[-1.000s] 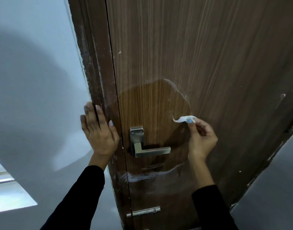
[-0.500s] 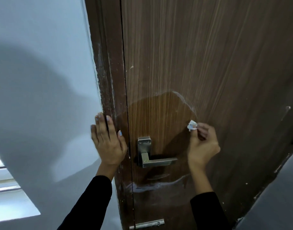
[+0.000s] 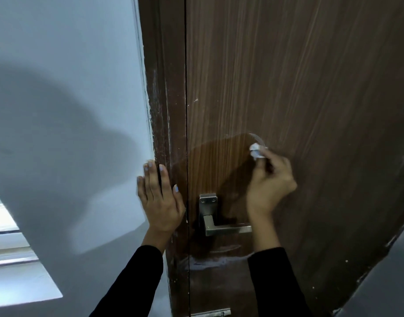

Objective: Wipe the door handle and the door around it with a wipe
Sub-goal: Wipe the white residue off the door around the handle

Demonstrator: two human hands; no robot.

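A dark brown wooden door fills the right of the head view. Its silver lever handle points right from a small square plate. A darker, damp patch surrounds the handle, edged with pale streaks. My right hand pinches a small crumpled white wipe against the door, above and right of the handle, at the patch's upper edge. My left hand lies flat, fingers up, on the brown door frame just left of the handle.
A pale blue-grey wall stands left of the frame, with a window sill at the lower left. A metal plate shows low on the door. A dark grey surface lies at the lower right.
My right hand has bunched the wipe and moved it up the door to the patch's top edge. My left hand stays flat on the frame. The camera view has shifted.
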